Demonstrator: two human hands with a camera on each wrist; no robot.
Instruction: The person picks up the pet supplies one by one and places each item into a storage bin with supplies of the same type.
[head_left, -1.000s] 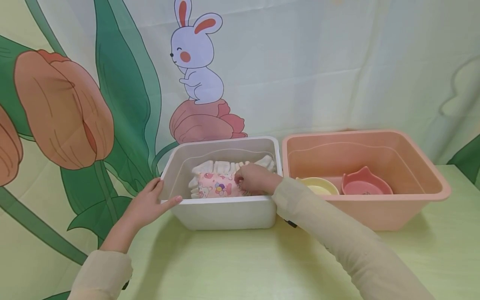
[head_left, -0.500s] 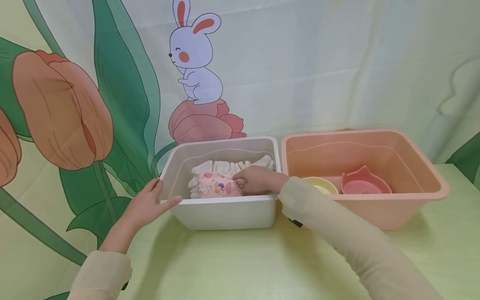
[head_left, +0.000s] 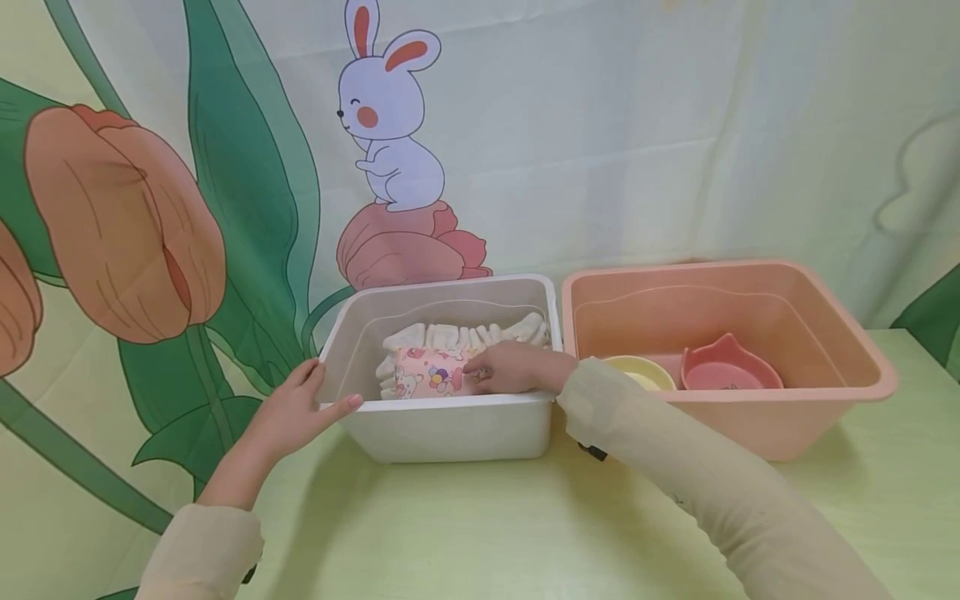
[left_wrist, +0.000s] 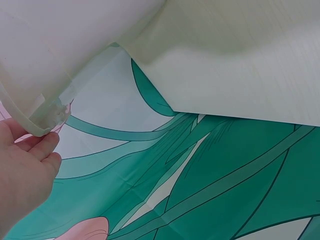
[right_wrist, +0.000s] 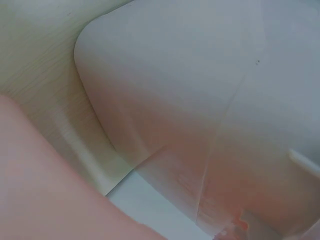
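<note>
My left hand (head_left: 300,412) holds the left rim of the white bin (head_left: 450,433), its thumb along the front edge. In the left wrist view, the fingers (left_wrist: 42,147) hook over the rim corner. Inside this bin lies a pink cartoon-printed piece (head_left: 423,372), soft-looking, with white ruffled cloth (head_left: 442,336) around its back and left. My right hand (head_left: 517,367) reaches in over the right side and pinches the pink piece near its right end, covering that part. The right wrist view shows mostly the bin's outer wall (right_wrist: 175,90) and bare skin.
A salmon-pink bin (head_left: 750,425) stands close on the right, with a yellow dish (head_left: 641,368) and a pink dish with pointed ears (head_left: 731,367) inside. Both bins are on a pale green table (head_left: 480,525), against a printed curtain (head_left: 600,125).
My right hand has shifted slightly right and lower, and its fingers have come down around the pink piece's right part. The left hand keeps its place on the rim.
</note>
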